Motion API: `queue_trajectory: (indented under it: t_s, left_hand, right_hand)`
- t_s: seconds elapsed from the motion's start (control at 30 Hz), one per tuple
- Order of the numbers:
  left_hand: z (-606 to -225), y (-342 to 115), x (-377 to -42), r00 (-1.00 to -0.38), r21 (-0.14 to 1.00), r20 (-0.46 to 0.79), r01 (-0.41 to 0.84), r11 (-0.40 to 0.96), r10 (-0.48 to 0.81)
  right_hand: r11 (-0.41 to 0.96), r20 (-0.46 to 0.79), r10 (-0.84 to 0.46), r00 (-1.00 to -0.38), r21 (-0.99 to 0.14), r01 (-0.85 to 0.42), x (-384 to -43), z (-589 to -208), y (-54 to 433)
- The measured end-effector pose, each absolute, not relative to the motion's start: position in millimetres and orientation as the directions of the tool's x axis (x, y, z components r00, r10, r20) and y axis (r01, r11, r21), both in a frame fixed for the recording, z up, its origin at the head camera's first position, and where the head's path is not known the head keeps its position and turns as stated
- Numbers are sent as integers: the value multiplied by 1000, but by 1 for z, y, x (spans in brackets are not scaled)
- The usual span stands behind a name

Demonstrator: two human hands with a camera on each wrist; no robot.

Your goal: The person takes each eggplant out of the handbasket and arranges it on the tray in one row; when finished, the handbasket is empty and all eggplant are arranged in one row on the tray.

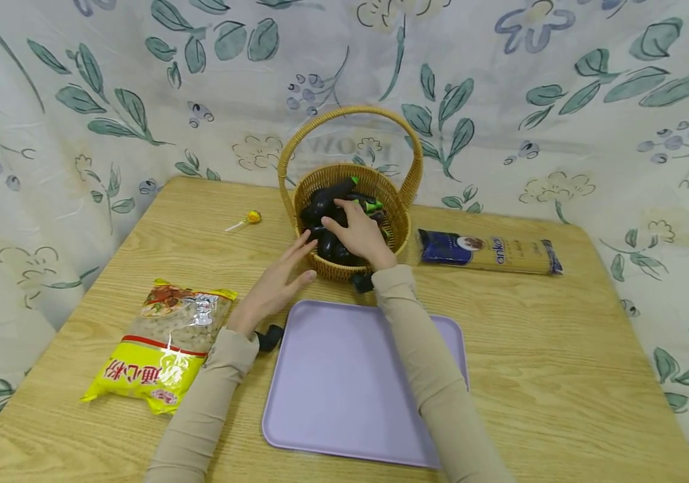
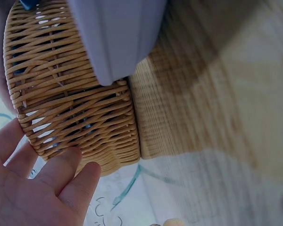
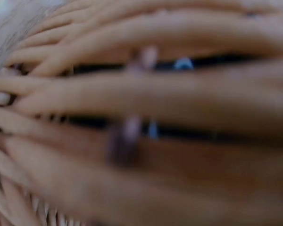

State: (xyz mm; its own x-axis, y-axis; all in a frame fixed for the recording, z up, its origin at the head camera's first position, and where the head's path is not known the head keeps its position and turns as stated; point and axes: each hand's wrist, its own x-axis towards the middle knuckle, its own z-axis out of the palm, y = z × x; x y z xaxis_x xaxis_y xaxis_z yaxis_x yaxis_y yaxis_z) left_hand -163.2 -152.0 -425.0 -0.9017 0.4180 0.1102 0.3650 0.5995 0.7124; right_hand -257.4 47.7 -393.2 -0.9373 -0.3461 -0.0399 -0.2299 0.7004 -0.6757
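Observation:
A wicker basket (image 1: 406,231) with a tall arched handle stands at the back of the table, holding several dark eggplants (image 1: 326,201) with green stems. My right hand (image 1: 359,231) reaches over the front rim and rests on the eggplants, thumb and index finger extended; its other fingers are mostly hidden. At the basket's left side, my left hand (image 1: 274,285) has its fingers spread, fingertips right at the woven wall (image 2: 70,94) in the left wrist view. The right wrist view is filled by blurred wicker (image 3: 146,94) with dark gaps.
A lavender tray (image 1: 344,382) lies in front of the basket, under the right forearm. Left of it is a yellow bag of pasta (image 1: 163,342); a lollipop (image 1: 252,217) lies behind. A spaghetti packet (image 1: 489,252) lies right of the basket. A floral curtain (image 1: 501,134) borders the table.

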Motion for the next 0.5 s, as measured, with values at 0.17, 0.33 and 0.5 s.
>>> queue_trajectory:
  t_s: [0.17,0.33,0.5]
  left_hand:
    - [-426,-151,-163,-901,707,116,371,602,419]
    - [-427,-152,-162,-903,709,105,362,605,417]
    - [-426,-151,-162,-904,712,113,364,600,413]
  right_hand:
    - [740,-36,-411,-911,-597,-310,-256,-394,44]
    - [754,-31,-423,-906,-566,-333,-251,-392,39]
    - [744,-53,-340,-939,-626,-234,-249,-390,33]
